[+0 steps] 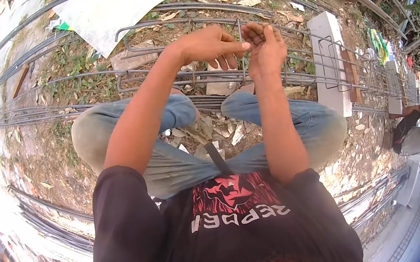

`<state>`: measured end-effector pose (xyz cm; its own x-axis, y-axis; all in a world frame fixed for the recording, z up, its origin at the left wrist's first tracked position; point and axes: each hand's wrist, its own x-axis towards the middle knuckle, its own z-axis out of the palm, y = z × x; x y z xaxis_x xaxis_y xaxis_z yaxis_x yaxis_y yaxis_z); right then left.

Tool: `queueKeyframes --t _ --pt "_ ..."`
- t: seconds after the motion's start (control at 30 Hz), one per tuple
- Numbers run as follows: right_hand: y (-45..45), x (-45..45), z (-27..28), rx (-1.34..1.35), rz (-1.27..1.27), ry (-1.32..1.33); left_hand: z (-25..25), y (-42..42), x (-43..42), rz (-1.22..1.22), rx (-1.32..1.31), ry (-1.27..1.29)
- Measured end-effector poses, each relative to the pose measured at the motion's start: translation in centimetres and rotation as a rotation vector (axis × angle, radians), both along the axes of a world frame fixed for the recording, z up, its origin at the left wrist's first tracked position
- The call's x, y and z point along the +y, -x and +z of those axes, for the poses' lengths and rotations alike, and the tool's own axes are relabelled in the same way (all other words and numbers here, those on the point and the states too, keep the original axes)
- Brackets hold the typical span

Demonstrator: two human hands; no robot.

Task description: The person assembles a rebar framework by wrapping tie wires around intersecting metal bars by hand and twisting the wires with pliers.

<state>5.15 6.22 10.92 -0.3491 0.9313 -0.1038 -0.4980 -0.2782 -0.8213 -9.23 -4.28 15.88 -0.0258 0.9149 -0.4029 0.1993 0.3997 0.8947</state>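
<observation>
My left hand reaches in from the left over a steel rebar cage, its back mostly up. Its thumb and forefinger come together close to my right palm, while the other fingers hang bent downward. My right hand is turned palm inward with its fingers curled, and the two hands almost meet. Whatever lies between the fingertips is too small to make out. A thin upright bar of a stirrup stands just behind and below the fingers. The cage's long rods run left to right in front of my bent knees.
A white block supports the cage on the right, beside a brown wooden piece. A pale sheet lies at upper left. Loose rods stretch across leaf-littered ground. Another person crouches at far right.
</observation>
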Motion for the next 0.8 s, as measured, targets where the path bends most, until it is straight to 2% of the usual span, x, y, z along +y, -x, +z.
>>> queueKeyframes --t 0.07,0.1,0.2,0.3,0.37,0.47,0.53,0.7,0.8 --pt "-0.7 0.2 0.2 -0.018 -0.034 -0.007 -0.7 -1.4 -0.5 -0.062 -0.050 -0.057" --pt "-1.1 0.4 0.6 -0.034 -0.046 -0.021 -0.4 -2.0 -1.2 -0.011 -0.106 -0.072" --pt "-2.2 1.6 1.7 -0.022 -0.055 -0.034 -0.8 -3.7 -1.9 0.374 -0.530 -0.188" --pt "-3.4 2.4 2.7 -0.010 -0.025 -0.047 -0.5 -4.5 -1.4 0.479 -0.869 -0.363" --pt "-4.5 2.2 3.4 -0.014 -0.031 -0.062 1.7 -6.3 -1.1 0.587 -0.972 -0.441" --pt "-5.8 2.7 3.5 -0.015 -0.034 -0.096 1.6 -5.7 -1.0 0.374 -1.126 -0.460" --pt "-6.5 2.8 4.1 0.047 -0.045 -0.068 1.2 -6.5 -1.0 0.361 -1.090 -0.474" --pt "-6.8 3.1 5.1 0.031 -0.020 -0.088 4.9 -10.2 -1.3 0.622 -0.986 -0.475" --pt "-6.8 2.7 6.6 -0.007 0.027 -0.045 2.8 -8.4 -1.4 0.280 -1.227 -0.666"
